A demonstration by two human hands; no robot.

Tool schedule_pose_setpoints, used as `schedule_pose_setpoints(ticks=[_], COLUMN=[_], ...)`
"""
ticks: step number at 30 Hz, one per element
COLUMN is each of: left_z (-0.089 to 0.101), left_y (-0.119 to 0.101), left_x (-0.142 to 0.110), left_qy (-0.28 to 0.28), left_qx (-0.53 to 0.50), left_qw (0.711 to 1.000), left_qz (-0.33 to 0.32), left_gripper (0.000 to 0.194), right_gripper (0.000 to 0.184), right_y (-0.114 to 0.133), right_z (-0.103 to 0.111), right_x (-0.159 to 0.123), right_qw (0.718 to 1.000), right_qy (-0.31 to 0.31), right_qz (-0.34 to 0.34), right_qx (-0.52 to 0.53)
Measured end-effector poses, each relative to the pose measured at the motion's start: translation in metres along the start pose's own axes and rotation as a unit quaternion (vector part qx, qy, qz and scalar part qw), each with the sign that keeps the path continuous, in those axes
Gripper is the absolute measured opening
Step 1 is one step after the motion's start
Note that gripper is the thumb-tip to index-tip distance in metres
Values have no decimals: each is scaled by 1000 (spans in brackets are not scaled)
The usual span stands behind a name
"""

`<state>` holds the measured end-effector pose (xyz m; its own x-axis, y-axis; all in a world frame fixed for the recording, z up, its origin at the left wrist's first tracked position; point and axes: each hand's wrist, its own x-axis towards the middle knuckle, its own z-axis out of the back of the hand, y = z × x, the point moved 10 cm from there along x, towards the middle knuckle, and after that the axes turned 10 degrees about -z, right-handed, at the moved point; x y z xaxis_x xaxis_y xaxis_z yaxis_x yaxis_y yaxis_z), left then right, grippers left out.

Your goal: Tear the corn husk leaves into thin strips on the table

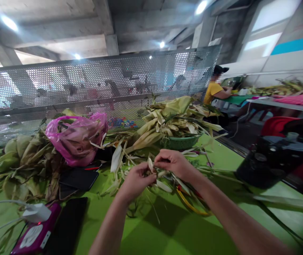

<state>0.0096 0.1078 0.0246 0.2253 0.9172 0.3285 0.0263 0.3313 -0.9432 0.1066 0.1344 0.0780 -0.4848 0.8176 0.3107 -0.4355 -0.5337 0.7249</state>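
Observation:
In the middle of the head view, a small pale piece of corn husk (150, 164) stands up between my two hands. My left hand (138, 178) is closed around its lower part, thumb pressed against the fingers. Close beside it on the right, my right hand (174, 163) is pinched at the husk's edge; its fingertips are partly hidden. Loose husk strips (163, 186) lie on the green table (167, 226) beneath and around both hands. Just beyond them, a green basket (180, 142) is heaped with dried corn husks (167, 120).
A pink plastic bag (74, 138) of husks and a husk pile (26, 152) stand at left. Nearer are a dark notebook (81, 179), a purple power strip (36, 232) and yellow-handled tool (191, 203). A black container (268, 163) stands right; a co-worker (213, 90) sits beyond.

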Motion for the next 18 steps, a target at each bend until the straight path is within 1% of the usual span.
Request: schedule_pose_setpoints(ticks=[1,2,4,5,6,7,9,10,11,12,14,15,16,17,18], left_z=[0,4,20,28,35,38,39,36,30,23,9,5,5,7,13], left_y=[0,1,6,10,14,16,15,13,10,9,8,9,9,10,12], left_x=[0,0,0,-1,-1,-1,2,3,4,5,4,3,2,1,1], left_qy=[-9,-37,-123,-161,-186,-195,-178,-157,-127,-95,-37,-33,-47,-78,-121], left_qx=[-57,-104,-150,-144,-117,-72,29,64,80,71,-14,-77,-136,-185,-217], left_qw=[998,994,981,976,975,978,984,985,989,993,999,996,989,979,968], left_qz=[11,18,24,25,26,25,11,-1,-10,-13,5,20,29,34,32], left_gripper=[14,17,22,22,21,18,13,12,12,12,11,15,20,23,25], right_gripper=[12,13,14,14,14,15,18,18,17,15,15,17,20,21,22], right_y=[-5,-8,-3,4,12,19,27,26,21,13,-5,-14,-20,-23,-23], right_z=[-1,-4,-11,-14,-17,-19,-19,-16,-13,-10,-8,-10,-13,-15,-15], right_x=[2,2,-1,-5,-9,-13,-17,-16,-13,-9,-1,2,4,5,4], right_qw=[999,998,999,1000,999,995,984,984,988,994,1000,995,988,981,979], right_qy=[4,5,-5,-11,-23,-31,-44,-45,-39,-30,4,18,26,22,6], right_qz=[-16,-26,-23,-8,13,35,61,60,51,31,-22,-50,-73,-88,-90], right_qx=[30,49,39,7,-40,-91,-159,-160,-139,-98,21,82,134,170,183])
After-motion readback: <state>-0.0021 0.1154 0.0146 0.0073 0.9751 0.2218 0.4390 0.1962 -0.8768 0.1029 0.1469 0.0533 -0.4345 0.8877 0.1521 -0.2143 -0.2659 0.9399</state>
